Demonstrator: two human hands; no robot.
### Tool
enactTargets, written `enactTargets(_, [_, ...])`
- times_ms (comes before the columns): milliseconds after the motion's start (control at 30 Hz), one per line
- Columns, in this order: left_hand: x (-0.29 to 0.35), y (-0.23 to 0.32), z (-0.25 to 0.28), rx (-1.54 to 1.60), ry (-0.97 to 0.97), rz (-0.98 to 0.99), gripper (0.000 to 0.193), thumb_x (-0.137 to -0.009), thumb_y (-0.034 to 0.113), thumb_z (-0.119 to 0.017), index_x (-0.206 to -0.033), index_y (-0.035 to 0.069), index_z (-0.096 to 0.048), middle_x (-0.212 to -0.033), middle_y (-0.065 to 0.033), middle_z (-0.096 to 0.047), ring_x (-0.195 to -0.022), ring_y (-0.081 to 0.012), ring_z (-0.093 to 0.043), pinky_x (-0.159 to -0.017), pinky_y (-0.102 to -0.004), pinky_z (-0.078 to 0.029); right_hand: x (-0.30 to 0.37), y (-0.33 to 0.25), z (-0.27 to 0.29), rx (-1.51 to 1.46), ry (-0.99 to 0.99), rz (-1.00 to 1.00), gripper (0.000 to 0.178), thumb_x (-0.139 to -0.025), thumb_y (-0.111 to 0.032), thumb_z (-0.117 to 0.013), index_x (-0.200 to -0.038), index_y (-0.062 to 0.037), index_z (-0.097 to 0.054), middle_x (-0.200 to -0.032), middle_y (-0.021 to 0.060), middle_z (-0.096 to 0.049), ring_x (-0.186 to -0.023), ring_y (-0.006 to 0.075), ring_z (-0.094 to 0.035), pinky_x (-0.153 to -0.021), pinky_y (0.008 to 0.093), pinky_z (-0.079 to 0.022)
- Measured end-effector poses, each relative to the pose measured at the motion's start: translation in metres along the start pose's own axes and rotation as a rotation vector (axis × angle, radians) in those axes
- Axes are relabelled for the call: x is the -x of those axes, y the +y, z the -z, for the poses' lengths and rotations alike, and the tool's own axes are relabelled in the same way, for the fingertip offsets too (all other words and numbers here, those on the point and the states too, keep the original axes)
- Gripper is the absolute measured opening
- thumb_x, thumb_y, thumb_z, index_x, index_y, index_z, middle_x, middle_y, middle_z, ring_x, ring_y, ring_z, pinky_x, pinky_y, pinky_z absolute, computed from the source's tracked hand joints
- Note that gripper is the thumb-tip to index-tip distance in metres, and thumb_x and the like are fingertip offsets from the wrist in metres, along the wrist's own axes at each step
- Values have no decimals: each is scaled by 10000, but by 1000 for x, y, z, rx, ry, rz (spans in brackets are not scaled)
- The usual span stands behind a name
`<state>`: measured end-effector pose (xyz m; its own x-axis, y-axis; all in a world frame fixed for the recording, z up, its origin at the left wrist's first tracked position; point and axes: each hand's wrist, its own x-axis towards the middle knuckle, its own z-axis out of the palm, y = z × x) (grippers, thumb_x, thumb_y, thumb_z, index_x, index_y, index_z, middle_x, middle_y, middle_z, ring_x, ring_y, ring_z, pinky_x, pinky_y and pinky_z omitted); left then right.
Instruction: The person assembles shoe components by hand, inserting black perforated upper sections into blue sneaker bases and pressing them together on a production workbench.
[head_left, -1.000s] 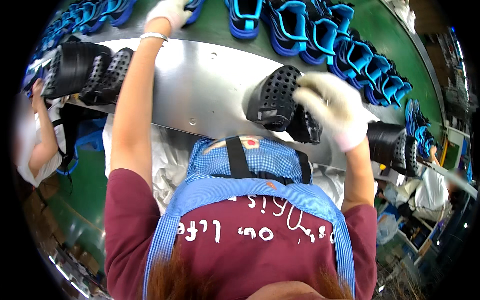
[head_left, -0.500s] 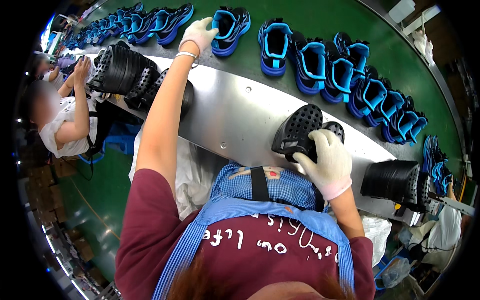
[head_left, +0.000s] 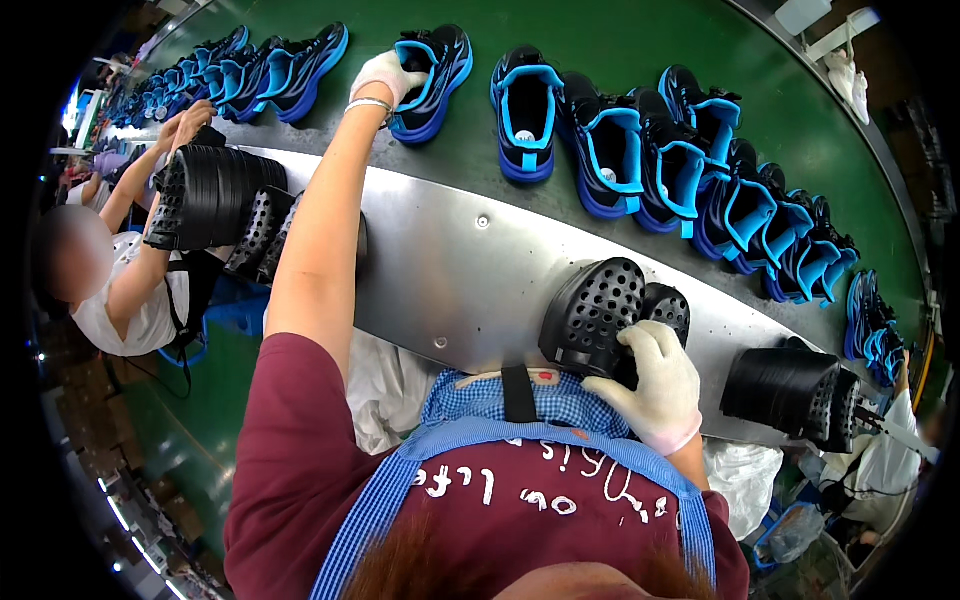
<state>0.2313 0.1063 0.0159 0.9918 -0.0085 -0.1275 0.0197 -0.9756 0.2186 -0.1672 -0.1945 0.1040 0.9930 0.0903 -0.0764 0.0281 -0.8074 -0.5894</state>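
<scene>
My left hand [head_left: 386, 78], in a white glove, grips the collar of a black and blue sneaker [head_left: 452, 72] on the green surface, its fingertips at the shoe's opening. My right hand [head_left: 655, 392], also gloved, is closed on a pair of black perforated plastic shoe inserts over the steel ledge in front of me. The larger-looking insert [head_left: 603, 308] lies to the left, and the other insert [head_left: 667, 306] shows partly behind my fingers. Another sneaker [head_left: 527, 112] stands just right of the one my left hand holds.
Sneakers line the green surface [head_left: 600, 50] on both sides. Black insert stacks rest on the steel ledge [head_left: 450, 260], one stack [head_left: 215, 200] at left and another [head_left: 780, 385] at right. A co-worker [head_left: 125, 270] reaches toward the sneakers at left.
My left hand has closed further over the sneaker's collar. The right hand keeps its grip on the inserts. The whole view has shifted, and the co-worker's hands have reached toward the sneakers.
</scene>
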Motion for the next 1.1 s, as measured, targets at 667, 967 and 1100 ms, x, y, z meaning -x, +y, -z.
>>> enactTargets(667, [55, -18, 38, -47, 269, -376, 656, -861, 502, -629, -1284, 2, -592, -1148, -238, -667, -1091, -339, -635, -943, -366, -488, 32, 9, 28, -56, 216, 62, 559, -603, -267, -881, -1016, -22, -597, -996, 123, -613, -901, 289, -620, -783, 358, -526])
enactTargets(967, [293, 113, 26, 1721, -951, -481, 817, -1000, 600, -316, -1443, -85, -336, -1322, -257, -544, -1178, -299, -594, -1037, -398, -473, 4, -28, 32, -185, 239, 449, 529, -714, -154, -796, -1168, -1, -571, -1176, 180, -573, -1057, 346, -587, -900, 389, -487])
enactTargets(1100, [304, 106, 16, 1971, -849, -381, 639, -990, 361, -437, -1439, -82, -332, -1229, -231, -590, -1108, -292, -625, -948, -411, -535, -6, -29, 23, -288, 181, 403, 526, -754, -168, -771, -1207, 3, -565, -1162, 189, -591, -1043, 322, -607, -885, 376, -499])
